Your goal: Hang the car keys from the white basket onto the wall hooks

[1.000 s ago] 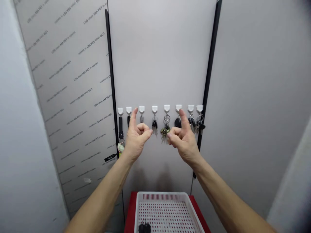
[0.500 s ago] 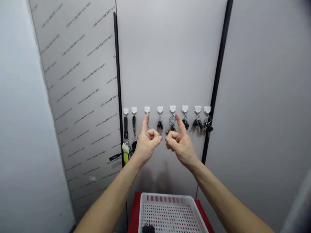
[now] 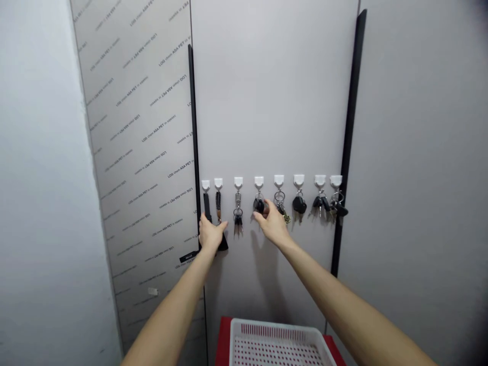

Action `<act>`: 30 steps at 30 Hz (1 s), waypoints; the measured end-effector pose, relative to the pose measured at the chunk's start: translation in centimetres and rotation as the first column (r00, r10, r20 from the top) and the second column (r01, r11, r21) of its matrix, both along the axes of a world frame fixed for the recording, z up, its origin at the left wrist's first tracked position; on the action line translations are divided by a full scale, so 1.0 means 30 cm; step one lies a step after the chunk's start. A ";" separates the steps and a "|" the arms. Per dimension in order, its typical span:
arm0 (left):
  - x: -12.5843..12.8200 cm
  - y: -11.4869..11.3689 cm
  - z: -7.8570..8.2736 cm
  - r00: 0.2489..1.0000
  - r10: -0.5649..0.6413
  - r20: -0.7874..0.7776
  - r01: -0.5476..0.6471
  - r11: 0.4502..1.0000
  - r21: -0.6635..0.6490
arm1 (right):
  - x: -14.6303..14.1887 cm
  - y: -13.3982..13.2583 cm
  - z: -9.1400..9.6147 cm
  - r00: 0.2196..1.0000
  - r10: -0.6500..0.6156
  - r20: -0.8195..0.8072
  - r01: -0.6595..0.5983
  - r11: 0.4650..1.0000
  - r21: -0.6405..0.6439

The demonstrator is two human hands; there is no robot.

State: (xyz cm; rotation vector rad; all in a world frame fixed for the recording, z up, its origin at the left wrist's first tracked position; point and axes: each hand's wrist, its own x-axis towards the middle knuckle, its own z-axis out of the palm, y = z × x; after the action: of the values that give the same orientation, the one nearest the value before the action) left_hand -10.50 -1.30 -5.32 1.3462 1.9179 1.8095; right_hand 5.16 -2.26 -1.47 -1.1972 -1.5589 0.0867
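A row of white hooks (image 3: 279, 180) on the grey panel holds several key bunches. My left hand (image 3: 211, 235) is at the two leftmost ones, thumb spread from the fingers, in front of the lower part of a black strap (image 3: 206, 203). Beside it hangs a braided dark strap (image 3: 218, 201), its lower end partly behind the hand. My right hand (image 3: 275, 222) has thumb and forefinger apart next to a bunch of black-headed keys (image 3: 258, 205) on the fourth hook; whether the fingertips touch it I cannot tell. Between the hands hang small keys (image 3: 238, 221) on a clip.
A white perforated basket (image 3: 280, 330) stands below on a red surface (image 3: 223, 335). More keys (image 3: 299, 205) hang to the right. Long black handles (image 3: 351, 117) edge the panel on both sides. A black tag (image 3: 188, 255) sticks out at the left.
Both hands were pointing with forefingers up near the middle hooks. The left has moved left and down to the straps; the right has moved to the fourth bunch. The view has shifted slightly.
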 end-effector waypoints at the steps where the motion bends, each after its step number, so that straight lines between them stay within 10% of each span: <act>1: 0.013 0.005 0.000 0.999 0.030 -0.033 -0.031 0.999 -0.032 | -0.012 0.011 -0.001 1.000 0.005 -0.027 -0.005 0.999 -0.032; 4: 0.013 0.007 -0.006 1.000 -0.004 -0.027 0.003 0.999 -0.035 | -0.019 0.027 -0.010 0.981 0.108 -0.160 -0.126 0.986 -0.109; 9: -0.075 -0.042 0.033 0.894 -0.404 0.194 0.360 0.905 0.225 | 0.036 0.009 0.055 0.923 0.228 -0.309 -0.268 0.959 -0.092; 14: -0.120 -0.075 0.212 0.804 -0.567 0.182 0.428 0.763 0.484 | 0.034 0.003 0.235 0.958 0.232 -0.170 -0.231 0.973 0.026; 19: -0.132 -0.041 0.393 0.821 -0.521 0.232 0.351 0.783 0.514 | -0.026 -0.027 0.318 0.962 0.214 0.168 -0.206 0.977 -0.059; 24: -0.127 -0.088 0.439 0.713 -0.617 0.333 0.486 0.778 0.399 | 0.008 -0.118 0.165 0.868 0.370 0.332 -0.317 0.926 -0.204; 30: -0.057 -0.192 0.260 0.651 -0.711 0.265 0.605 0.697 0.384 | 0.154 -0.193 -0.237 0.742 0.609 0.279 -0.347 0.706 -0.617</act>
State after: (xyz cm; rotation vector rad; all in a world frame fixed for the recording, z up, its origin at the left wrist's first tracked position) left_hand -12.22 -7.07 2.46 1.3641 0.8088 1.7673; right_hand 9.77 -8.04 -8.58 -1.2264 -2.3820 0.6784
